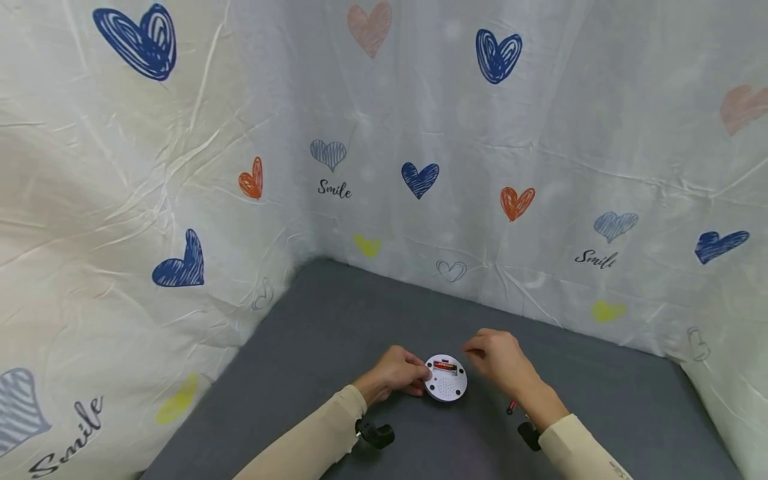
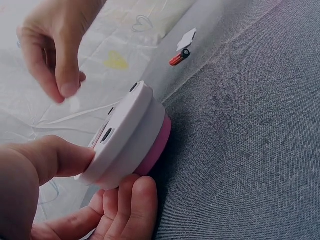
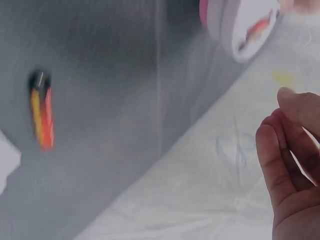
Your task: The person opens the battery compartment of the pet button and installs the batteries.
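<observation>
A round white device [image 1: 447, 388] with a pink lower part is tilted with its perforated face up. In that face an uncovered battery slot shows one red battery [image 1: 445, 366]. My left hand [image 1: 399, 375] grips the device, thumb on the edge of the face and fingers underneath, as the left wrist view shows. To the right of the device, my right hand [image 1: 499, 360] hovers with fingers loosely bent and thumb close to the fingertips. Nothing shows between them in the right wrist view. A loose red and black battery [image 3: 42, 117] lies on the grey surface below that hand.
Beside the loose battery lies a small white piece [image 2: 187, 39], like a cover. The grey cloth-like tabletop [image 1: 360, 307] meets a white curtain [image 1: 384, 120] with printed hearts at the back and left. Dark bands [image 1: 377, 435] sit at the wrists.
</observation>
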Demonstrator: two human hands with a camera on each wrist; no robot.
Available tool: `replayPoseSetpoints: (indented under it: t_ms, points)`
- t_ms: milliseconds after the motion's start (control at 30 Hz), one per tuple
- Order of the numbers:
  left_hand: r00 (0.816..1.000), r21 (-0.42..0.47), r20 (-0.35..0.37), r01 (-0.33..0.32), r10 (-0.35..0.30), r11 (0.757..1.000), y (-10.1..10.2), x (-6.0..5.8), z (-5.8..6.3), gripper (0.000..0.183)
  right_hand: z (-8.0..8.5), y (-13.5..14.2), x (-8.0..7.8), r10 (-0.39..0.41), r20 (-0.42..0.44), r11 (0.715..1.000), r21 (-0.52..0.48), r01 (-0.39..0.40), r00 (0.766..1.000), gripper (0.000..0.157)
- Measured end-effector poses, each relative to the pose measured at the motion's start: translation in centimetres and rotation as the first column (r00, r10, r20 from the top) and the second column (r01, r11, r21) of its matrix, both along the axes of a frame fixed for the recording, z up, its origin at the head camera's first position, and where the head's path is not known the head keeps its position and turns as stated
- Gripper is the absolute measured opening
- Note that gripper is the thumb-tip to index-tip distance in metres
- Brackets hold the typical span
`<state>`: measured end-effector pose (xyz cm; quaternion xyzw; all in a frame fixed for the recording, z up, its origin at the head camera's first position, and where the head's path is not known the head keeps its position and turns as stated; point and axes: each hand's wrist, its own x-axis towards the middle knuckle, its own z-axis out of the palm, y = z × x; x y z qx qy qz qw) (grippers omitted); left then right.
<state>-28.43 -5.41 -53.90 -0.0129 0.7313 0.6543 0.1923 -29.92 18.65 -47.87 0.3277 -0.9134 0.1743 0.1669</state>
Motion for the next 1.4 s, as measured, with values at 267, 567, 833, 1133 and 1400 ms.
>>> replayPoseSetpoints:
  t_ms: [267, 567, 833, 1133, 1400]
  points:
    - [1.000, 0.017, 0.007, 0.005, -0.005, 1.000, 0.0, 0.1, 0.0, 0.018, 2.1, 3.3, -0.1, -0.018, -0.025, 0.999, 0.038, 0.019, 1.000, 0.017]
    - [1.000, 0.012, 0.007, 0.002, -0.002, 1.000, 0.0, 0.0, -0.1, 0.019, 1.9, 5.5, 0.2, -0.015, -0.037, 0.996, 0.085, 0.018, 0.999, 0.018]
    - [1.000, 0.000, 0.009, 0.011, -0.011, 1.000, -0.1, -0.1, -0.2, 0.021, 0.8, 7.4, 0.9, 0.037, 0.126, 0.979, 0.193, -0.061, 0.991, 0.018]
    - [1.000, -0.007, 0.012, 0.000, 0.000, 1.000, 0.1, -0.2, 0.2, 0.021, -1.3, 9.2, 1.6, 0.120, 0.212, 0.964, 0.211, -0.165, 0.970, 0.020]
    - [1.000, -0.014, 0.014, -0.002, 0.002, 1.000, 0.1, -0.2, 0.1, 0.019, -2.9, 9.8, 2.1, 0.210, 0.147, 0.936, 0.254, -0.242, 0.967, 0.027]
